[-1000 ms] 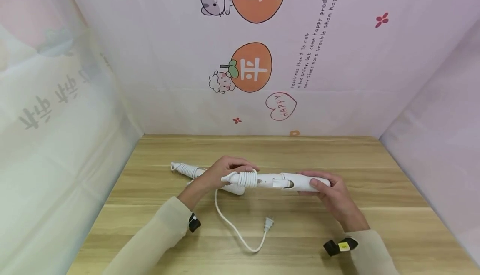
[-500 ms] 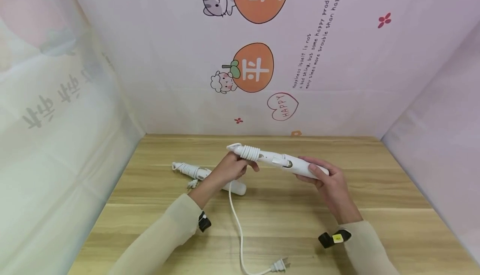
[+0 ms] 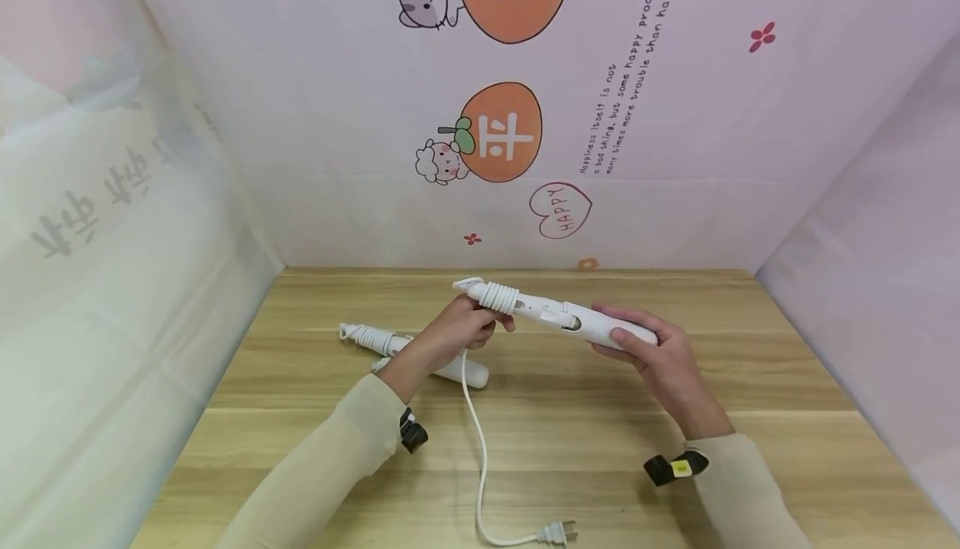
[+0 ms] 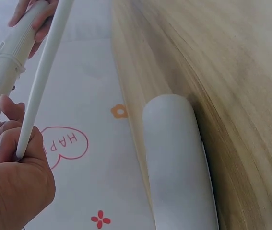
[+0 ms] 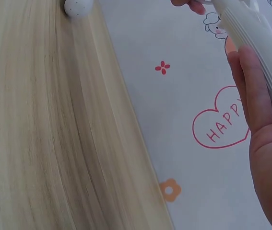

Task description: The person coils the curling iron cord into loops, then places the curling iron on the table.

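Note:
My right hand (image 3: 667,361) holds the wide end of a white curling iron (image 3: 592,324) above the table, thumb on top and fingers beneath. White cord coils (image 3: 498,296) wrap its narrower end, which tilts up to the left. My left hand (image 3: 459,331) sits just below those coils, fingers curled round the power cord (image 4: 47,64). From that hand the loose cord hangs down to a two-prong plug (image 3: 555,532) near the front. A second white curling iron (image 3: 471,371) lies on the table, partly covered by the left wrist; its rounded end (image 4: 171,143) fills the left wrist view's middle.
The wood-grain table (image 3: 600,432) is bounded at the back by a printed white cloth (image 3: 375,157). Cloth walls also stand at its left (image 3: 150,241) and right (image 3: 877,224). Coiled cord (image 3: 370,337) wraps the resting iron's far-left end.
The held iron's coiled end has risen and now tilts upward. The left hand has moved under it, and the loose cord stretches longer, its plug shifting toward the front.

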Motion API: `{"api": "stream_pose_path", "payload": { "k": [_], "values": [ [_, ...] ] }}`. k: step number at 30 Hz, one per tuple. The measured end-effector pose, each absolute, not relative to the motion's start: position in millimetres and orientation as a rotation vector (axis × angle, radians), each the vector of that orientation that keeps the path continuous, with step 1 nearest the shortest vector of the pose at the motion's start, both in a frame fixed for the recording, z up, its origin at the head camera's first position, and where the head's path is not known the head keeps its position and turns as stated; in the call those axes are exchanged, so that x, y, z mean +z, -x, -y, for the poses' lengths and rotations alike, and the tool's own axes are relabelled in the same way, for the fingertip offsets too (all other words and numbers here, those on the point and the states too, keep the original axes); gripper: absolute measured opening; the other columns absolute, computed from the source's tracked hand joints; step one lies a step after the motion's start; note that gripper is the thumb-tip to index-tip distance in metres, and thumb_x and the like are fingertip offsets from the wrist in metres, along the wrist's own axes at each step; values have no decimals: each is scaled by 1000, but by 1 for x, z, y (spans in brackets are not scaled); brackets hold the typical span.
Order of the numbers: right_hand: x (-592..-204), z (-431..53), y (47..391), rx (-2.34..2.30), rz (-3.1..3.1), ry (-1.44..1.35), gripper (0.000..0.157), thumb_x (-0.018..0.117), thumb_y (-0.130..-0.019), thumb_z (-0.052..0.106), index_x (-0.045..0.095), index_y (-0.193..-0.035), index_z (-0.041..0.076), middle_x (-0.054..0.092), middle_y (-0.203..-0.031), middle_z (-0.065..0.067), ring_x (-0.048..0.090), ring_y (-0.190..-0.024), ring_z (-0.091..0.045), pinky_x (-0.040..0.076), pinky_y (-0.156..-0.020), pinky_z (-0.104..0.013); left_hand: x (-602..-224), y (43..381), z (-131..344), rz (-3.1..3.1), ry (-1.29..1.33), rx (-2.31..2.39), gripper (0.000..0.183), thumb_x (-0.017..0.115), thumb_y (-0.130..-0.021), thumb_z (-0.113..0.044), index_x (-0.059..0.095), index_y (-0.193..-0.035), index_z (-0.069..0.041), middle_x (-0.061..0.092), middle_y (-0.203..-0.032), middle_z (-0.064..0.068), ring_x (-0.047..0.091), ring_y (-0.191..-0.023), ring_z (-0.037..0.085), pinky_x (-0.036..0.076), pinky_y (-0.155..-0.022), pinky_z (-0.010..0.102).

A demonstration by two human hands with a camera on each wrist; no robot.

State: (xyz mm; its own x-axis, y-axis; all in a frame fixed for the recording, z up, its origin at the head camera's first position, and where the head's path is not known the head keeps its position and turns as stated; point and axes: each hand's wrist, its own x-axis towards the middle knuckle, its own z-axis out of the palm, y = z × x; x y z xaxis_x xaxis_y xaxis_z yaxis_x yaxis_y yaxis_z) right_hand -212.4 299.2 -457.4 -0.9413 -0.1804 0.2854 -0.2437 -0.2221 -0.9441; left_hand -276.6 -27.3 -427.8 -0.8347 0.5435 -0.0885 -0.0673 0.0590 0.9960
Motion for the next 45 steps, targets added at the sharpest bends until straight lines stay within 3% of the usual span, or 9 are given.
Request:
{"api": "stream_pose_path", "payload": {
  "k": [8,12,18,23,28,36,40,45],
  "values": [
    [-457,-298,213,2332,2041,-484,40,63,-104,-11,65,-143,-7,67,-137,-4,74,-118,-19,62,-96,-40,-430,279,31,-1905,-446,1808,28,47,-115,-14,67,-133,-7,67,-92,0,28,-52,7,25,-49,21],
    [-455,-294,213,2300,1998,-436,37,64,-105,-9,68,-141,-6,70,-137,-3,72,-121,-17,62,-97,-39,-427,281,30,-1907,-432,1781,31,47,-118,-24,66,-137,-8,62,-91,0,31,-53,7,26,-49,22],
    [-451,-293,216,2274,1883,-340,34,67,-104,-8,69,-137,-10,71,-133,-9,74,-119,-20,63,-93,-41,-421,282,27,-2028,-452,1688,35,49,-118,-32,74,-133,-12,59,-83,-2,31,-54,8,26,-49,22],
    [-451,-296,217,2212,1836,-314,33,68,-102,-9,68,-135,-14,71,-131,-12,74,-117,-22,63,-90,-41,-412,277,25,-2350,-669,1413,33,52,-116,-28,80,-112,-11,66,-78,1,35,-57,8,28,-53,23],
    [-453,-303,216,2168,1840,-321,37,69,-101,-11,61,-136,-22,74,-128,-8,76,-114,-20,64,-88,-40,-396,268,32,-2568,-907,1167,31,53,-116,-25,81,-105,-14,70,-78,3,40,-57,8,34,-57,24],
    [-459,-310,207,2058,2146,-318,38,75,-101,0,67,-134,-17,78,-126,3,82,-102,-19,64,-88,-38,-382,265,46,-2754,-1023,883,20,65,-111,-32,78,-102,-19,71,-88,-8,55,-72,6,48,-74,29],
    [-460,-308,203,1906,2383,-334,37,79,-101,10,73,-133,-7,78,-124,10,80,-101,-14,65,-88,-31,-384,267,49,-2798,-1191,723,21,66,-110,-34,81,-103,-20,76,-95,-11,59,-78,5,52,-79,31],
    [-464,-307,199,1885,2479,-501,33,76,-102,6,73,-133,-6,77,-131,7,81,-101,-24,65,-87,-34,-392,274,55,-2724,-1334,730,20,68,-110,-34,80,-99,-22,71,-85,-13,57,-73,5,48,-71,27]
  ]
}}
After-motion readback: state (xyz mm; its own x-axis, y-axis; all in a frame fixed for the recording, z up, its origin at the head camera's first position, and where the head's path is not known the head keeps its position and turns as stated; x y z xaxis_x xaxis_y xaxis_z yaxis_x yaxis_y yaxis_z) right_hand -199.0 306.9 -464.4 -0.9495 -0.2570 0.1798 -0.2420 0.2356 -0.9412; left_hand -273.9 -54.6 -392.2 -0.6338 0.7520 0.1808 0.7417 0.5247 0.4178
